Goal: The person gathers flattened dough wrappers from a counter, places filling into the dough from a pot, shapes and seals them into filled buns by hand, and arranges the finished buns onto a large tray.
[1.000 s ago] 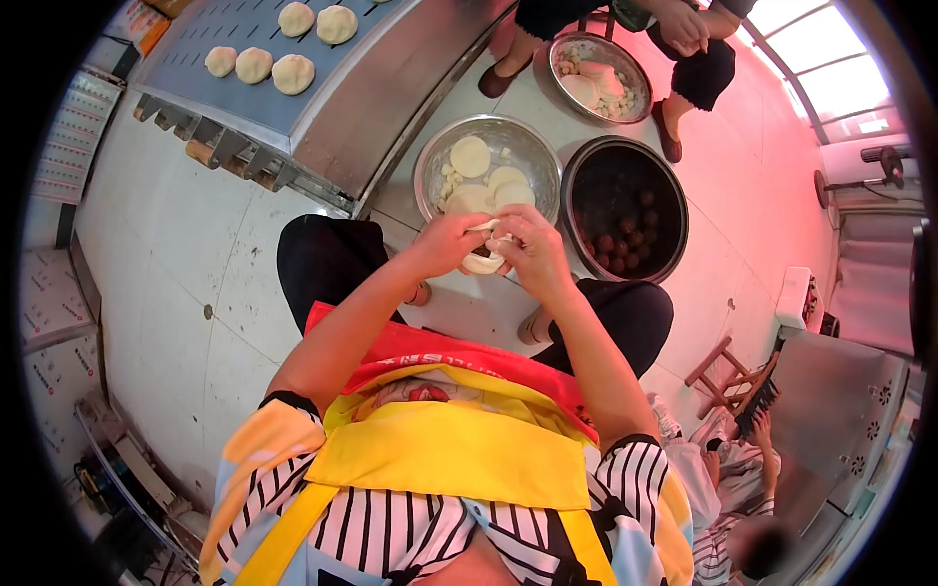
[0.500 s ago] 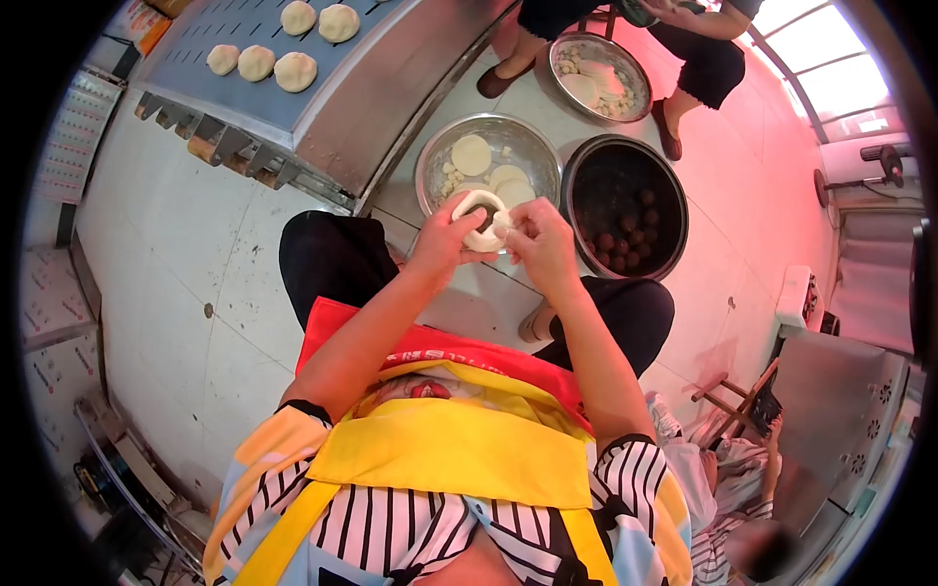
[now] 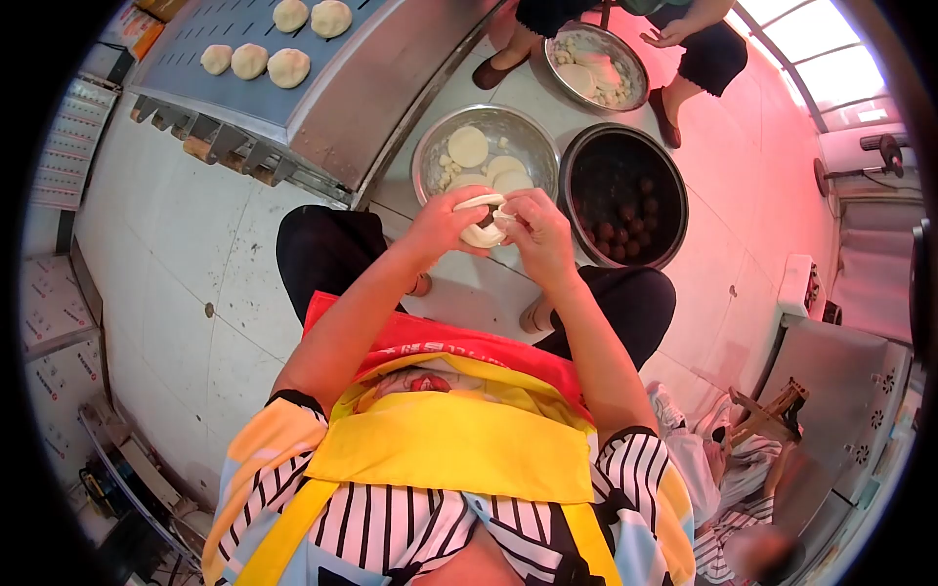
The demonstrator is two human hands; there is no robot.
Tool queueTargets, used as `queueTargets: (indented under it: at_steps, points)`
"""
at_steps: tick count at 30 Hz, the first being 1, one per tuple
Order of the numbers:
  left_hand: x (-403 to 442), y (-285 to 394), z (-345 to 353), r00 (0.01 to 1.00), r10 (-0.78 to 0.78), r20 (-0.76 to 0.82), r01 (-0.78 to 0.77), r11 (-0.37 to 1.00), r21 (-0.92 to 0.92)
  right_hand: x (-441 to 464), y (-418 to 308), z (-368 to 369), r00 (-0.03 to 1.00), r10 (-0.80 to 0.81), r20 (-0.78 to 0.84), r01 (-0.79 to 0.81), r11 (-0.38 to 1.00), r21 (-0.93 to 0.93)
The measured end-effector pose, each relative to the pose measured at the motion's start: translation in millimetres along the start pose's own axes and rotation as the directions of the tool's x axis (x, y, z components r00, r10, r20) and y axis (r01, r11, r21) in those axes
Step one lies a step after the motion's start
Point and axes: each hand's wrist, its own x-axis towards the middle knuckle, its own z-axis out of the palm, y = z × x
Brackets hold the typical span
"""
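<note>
My left hand point(image 3: 436, 230) cups a white dough wrapper point(image 3: 480, 236) from the left, its fingers wrapped round the side. Inside the wrapper's open ring a dark filling shows in part. The fingertips of my right hand point(image 3: 541, 234) pinch the right edge of the same dough. Just beyond my hands is a metal bowl point(image 3: 536, 134) with flat dough discs point(image 3: 468, 146) and small dough pieces in it. To the right stands a black tub point(image 3: 676, 176) holding several dark filling balls point(image 3: 625, 234).
A slotted metal tray point(image 3: 210, 27) at upper left carries several round filled buns point(image 3: 288, 68). Across from me sits a person point(image 3: 699, 59) by a second metal bowl point(image 3: 644, 93). Another person point(image 3: 733, 498) is at lower right, near a wooden stool point(image 3: 772, 410).
My fingers have shifted along the dough, and the dark filling shows less. The hand of the person across has moved away from the item it held. The stool at lower right has tilted differently.
</note>
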Motion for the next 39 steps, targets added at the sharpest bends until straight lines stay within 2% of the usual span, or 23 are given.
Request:
queueTargets:
  at_steps: [2, 3, 5, 6, 8, 11, 15, 18, 20, 21, 23, 24, 26, 27, 29, 30, 32, 35, 38, 39]
  points:
    - [0, 0, 2, 1.000, -0.027, -0.006, 0.027, 0.999, -0.027, -2, 9, 1, 0.998, -0.067, 0.010, 0.067, 0.987, -0.147]
    - [0, -1, 3, 0.999, -0.042, -0.011, 0.041, 0.998, -0.040, -1, 6, 1, 1.000, 0.005, -0.018, -0.008, 0.992, -0.128]
    - [-2, -5, 11, 0.988, 0.005, -0.155, -0.017, 0.997, -0.077, 2, -6, 2, 0.986, 0.148, -0.075, -0.154, 0.985, -0.084]
    - [-1, -7, 14, 0.974, 0.030, -0.224, -0.051, 0.994, -0.092, 4, -5, 2, 0.989, 0.138, -0.061, -0.144, 0.984, -0.105]
    - [9, -19, 3, 0.985, 0.070, -0.161, -0.066, 0.997, 0.030, 8, -1, 3, 0.992, 0.126, -0.025, -0.129, 0.981, -0.147]
    - [7, -17, -1, 0.989, 0.099, -0.113, -0.078, 0.982, 0.170, 8, 3, 1, 0.995, 0.000, 0.100, 0.012, 0.992, -0.126]
    - [5, -8, -4, 0.996, 0.082, 0.022, -0.085, 0.955, 0.286, 7, -5, -2, 0.995, 0.000, 0.104, 0.000, 1.000, -0.004]
    - [8, 0, -4, 0.999, 0.026, 0.030, -0.038, 0.854, 0.519, 6, -4, 0, 0.994, 0.090, 0.064, -0.092, 0.995, 0.039]
    - [2, 11, -4, 0.999, 0.012, -0.031, 0.003, 0.901, 0.433, 3, -4, 2, 0.980, 0.197, -0.021, -0.195, 0.978, 0.077]
    - [-2, 14, -3, 0.998, 0.001, -0.063, 0.023, 0.921, 0.388, 3, -5, 1, 0.966, 0.259, -0.030, -0.248, 0.948, 0.199]
    - [-6, 0, 17, 0.968, 0.173, -0.180, -0.164, 0.984, 0.065, 8, -7, -2, 0.928, 0.371, -0.030, -0.323, 0.842, 0.433]
    - [-5, -10, 25, 0.937, 0.236, -0.257, -0.267, 0.959, -0.095, 9, -10, 0, 0.920, 0.390, -0.033, -0.348, 0.854, 0.386]
    - [10, -37, 23, 0.908, 0.294, -0.297, -0.341, 0.932, -0.119, 8, -16, 6, 0.901, 0.431, -0.038, -0.404, 0.869, 0.287]
    - [13, -38, 24, 0.891, 0.324, -0.319, -0.380, 0.916, -0.132, 7, -15, 6, 0.933, 0.358, -0.029, -0.344, 0.913, 0.220]
    - [13, -41, 19, 0.899, 0.329, -0.287, -0.351, 0.936, -0.025, 2, -13, 5, 0.977, 0.214, 0.008, -0.214, 0.973, 0.090]
    - [11, -37, 18, 0.904, 0.332, -0.268, -0.336, 0.941, 0.032, 2, -13, 3, 0.987, 0.161, 0.027, -0.163, 0.982, 0.100]
    - [10, -28, 23, 0.908, 0.327, -0.260, -0.342, 0.940, -0.012, 4, -16, -3, 0.997, 0.045, 0.057, -0.052, 0.991, 0.125]
    - [11, -20, 25, 0.930, 0.308, -0.200, -0.325, 0.944, -0.056, 9, -27, -8, 1.000, -0.019, 0.003, 0.018, 0.990, 0.137]
    - [10, -19, 22, 0.973, 0.180, -0.147, -0.199, 0.972, -0.122, 6, -13, -8, 0.999, -0.007, 0.052, 0.007, 1.000, 0.000]
    - [9, -17, 21, 0.984, 0.121, -0.132, -0.140, 0.979, -0.147, 7, -18, -9, 0.994, 0.097, 0.043, -0.099, 0.994, 0.050]
